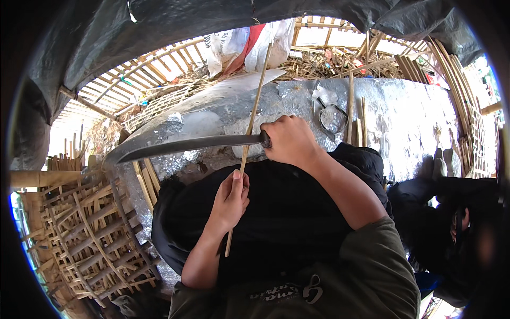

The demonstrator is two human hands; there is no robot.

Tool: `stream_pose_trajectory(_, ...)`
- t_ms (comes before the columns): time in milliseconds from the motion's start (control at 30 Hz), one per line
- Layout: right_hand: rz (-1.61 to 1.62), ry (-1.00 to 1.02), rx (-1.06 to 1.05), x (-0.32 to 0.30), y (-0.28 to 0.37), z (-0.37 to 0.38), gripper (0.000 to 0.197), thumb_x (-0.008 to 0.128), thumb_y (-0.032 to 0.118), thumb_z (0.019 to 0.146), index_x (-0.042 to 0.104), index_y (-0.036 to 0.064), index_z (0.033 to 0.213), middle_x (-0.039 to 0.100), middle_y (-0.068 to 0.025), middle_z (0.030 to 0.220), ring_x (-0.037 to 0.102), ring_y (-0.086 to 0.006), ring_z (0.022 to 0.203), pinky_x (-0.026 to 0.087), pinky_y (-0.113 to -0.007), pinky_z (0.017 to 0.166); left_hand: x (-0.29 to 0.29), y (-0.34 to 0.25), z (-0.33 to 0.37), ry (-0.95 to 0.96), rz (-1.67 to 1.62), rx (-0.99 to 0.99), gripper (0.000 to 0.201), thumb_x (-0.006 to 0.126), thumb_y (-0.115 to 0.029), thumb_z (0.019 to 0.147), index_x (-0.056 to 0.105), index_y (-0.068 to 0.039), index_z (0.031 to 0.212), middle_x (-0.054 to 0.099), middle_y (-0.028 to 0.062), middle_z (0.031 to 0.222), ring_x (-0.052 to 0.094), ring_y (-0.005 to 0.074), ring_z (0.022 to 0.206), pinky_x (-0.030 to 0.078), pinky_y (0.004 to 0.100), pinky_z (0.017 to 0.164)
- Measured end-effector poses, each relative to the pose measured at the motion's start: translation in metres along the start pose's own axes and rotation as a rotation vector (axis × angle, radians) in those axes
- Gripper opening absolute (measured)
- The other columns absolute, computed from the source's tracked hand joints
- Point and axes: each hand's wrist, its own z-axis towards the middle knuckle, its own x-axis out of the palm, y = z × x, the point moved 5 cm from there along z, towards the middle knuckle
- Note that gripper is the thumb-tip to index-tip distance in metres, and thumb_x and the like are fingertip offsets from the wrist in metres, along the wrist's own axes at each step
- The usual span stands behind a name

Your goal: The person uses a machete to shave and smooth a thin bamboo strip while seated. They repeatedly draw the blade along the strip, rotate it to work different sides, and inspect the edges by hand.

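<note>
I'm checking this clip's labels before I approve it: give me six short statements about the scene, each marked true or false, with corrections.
1. The right hand grips a large dark knife. True.
2. The knife's blade extends toward the picture's right. False: it extends toward the left.
3. The left hand holds a thin tan strip. True.
4. Long sleeves cover the wearer's arms. False: the forearms are bare.
5. Nobody else is in view. False: another person in dark clothing shows at the right.
6. A bamboo lattice shows at lower left. True.
</note>
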Motion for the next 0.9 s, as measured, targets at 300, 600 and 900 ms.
stream_pose_trajectory(300,-0.119,-0.051,0.247,-0.011,-0.052,0.018,0.022,0.072,0.023,0.069,0.074,0.0062,0.083,0.071,-0.0198,0.081,0.072,-0.0391,0.079,0.059,-0.047,0.074,0.006,-0.003,-0.001,0.048,0.027,0.009,0.04,0.036,-0.042,0.111,0.044,-0.01,0.089,0.029,-0.0075,0.061,0.025,0.0016,0.046,0.021,0.0223,0.042)
stream_pose_trajectory(600,-0.045,-0.029,0.045,-0.003,-0.002,0.005,0.015,0.071,0.018,0.066,0.068,0.0073,0.077,0.07,-0.0142,0.074,0.07,-0.0364,0.074,0.058,-0.047,0.069,-0.002,-0.006,0.005,0.018,-0.046,0.07,0.046,0.039,-0.053,0.108,0.043,-0.011,0.09,0.028,-0.0082,0.058,0.023,0.0011,0.043,0.019,0.0211,0.039)
stream_pose_trajectory(900,-0.079,-0.059,0.177,-0.002,-0.03,0.014,0.016,0.072,0.017,0.064,0.069,0.0083,0.078,0.069,-0.0145,0.073,0.069,-0.0377,0.073,0.058,-0.047,0.071,-0.008,-0.011,0.001,-0.039,0.078,0.152,0.041,0.039,-0.047,0.109,0.043,-0.011,0.09,0.028,-0.0073,0.061,0.022,0.0019,0.045,0.019,0.0226,0.04)
